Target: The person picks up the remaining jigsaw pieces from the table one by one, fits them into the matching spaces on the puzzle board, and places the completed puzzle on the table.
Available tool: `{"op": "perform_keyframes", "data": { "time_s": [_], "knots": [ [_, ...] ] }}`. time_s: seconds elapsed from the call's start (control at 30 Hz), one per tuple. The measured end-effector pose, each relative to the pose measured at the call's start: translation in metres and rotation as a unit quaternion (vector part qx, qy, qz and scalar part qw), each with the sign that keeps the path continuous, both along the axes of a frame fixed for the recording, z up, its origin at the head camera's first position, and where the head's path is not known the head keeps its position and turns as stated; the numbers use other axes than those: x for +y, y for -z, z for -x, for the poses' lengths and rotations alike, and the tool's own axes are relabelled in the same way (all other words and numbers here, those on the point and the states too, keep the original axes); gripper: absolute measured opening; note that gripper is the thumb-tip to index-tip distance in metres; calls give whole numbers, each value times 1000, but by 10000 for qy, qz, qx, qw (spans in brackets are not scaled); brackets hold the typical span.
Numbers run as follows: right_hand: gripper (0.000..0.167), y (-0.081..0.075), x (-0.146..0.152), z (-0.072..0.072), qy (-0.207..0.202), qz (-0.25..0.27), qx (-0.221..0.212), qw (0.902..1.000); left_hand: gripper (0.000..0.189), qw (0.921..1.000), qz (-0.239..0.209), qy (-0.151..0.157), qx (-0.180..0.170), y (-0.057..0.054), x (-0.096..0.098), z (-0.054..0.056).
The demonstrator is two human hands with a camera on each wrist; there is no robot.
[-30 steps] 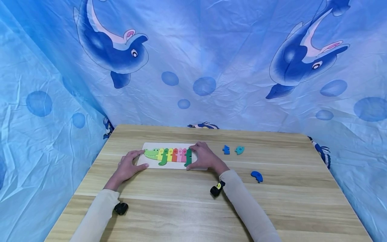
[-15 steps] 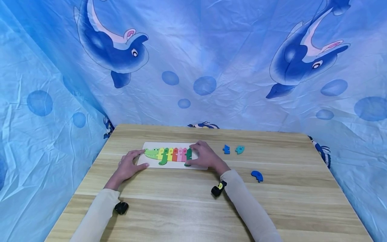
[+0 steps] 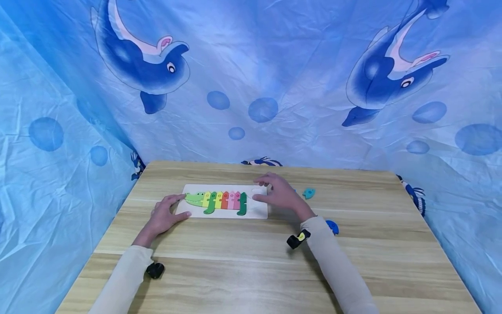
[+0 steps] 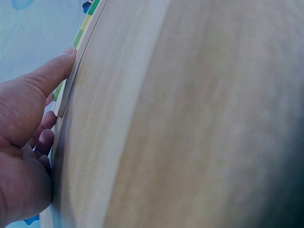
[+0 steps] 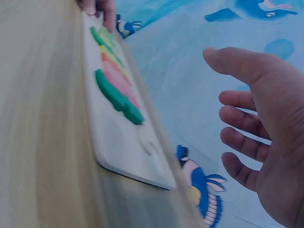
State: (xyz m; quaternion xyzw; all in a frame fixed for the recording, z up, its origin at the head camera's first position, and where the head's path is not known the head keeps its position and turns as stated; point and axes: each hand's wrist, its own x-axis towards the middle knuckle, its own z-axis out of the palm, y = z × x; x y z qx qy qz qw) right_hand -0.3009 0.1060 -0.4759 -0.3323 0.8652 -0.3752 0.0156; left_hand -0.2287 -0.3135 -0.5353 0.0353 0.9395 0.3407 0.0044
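A white puzzle board (image 3: 227, 214) lies on the table with a colourful crocodile puzzle in it. From left to right run a light green head piece (image 3: 193, 199), several yellow, green, orange and pink body pieces, and a dark green leg piece (image 3: 242, 204). My left hand (image 3: 162, 218) holds the board's left end, thumb on its front edge and fingers at the crocodile's snout. Over the board's right end hovers my right hand (image 3: 283, 192), thumb and fingers apart. In the right wrist view nothing sits between that hand's fingers (image 5: 237, 99).
Behind the right hand lies a teal piece (image 3: 309, 193); a blue piece beside it is mostly hidden. Another blue piece (image 3: 333, 226) shows partly past the right sleeve. A blue dolphin-print curtain (image 3: 262, 139) stands behind the wooden table (image 3: 219, 270).
The right hand has let go of the dark green leg piece, lifted and moved right. That piece stays in the board. The left hand keeps its place.
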Motion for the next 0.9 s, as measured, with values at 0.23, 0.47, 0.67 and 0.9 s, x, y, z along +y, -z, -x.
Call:
{"op": "perform_keyframes", "data": {
  "time_s": [0.23, 0.47, 0.67, 0.9],
  "knots": [
    [59, -9, 27, 2, 284, 103, 298, 9991, 78, 10000, -31, -36, -36, -1, -1, -1],
    [54, -9, 60, 8, 492, -69, 390, 9980, 79, 10000, -47, -47, -67, -1, -1, -1],
    [56, -8, 84, 12, 572, -10, 406, 9975, 79, 10000, -64, -25, -32, -2, -1, 0],
    [58, 4, 105, 15, 586, -85, 418, 9974, 79, 10000, -63, -7, 3, -2, -1, 0]
  ]
}}
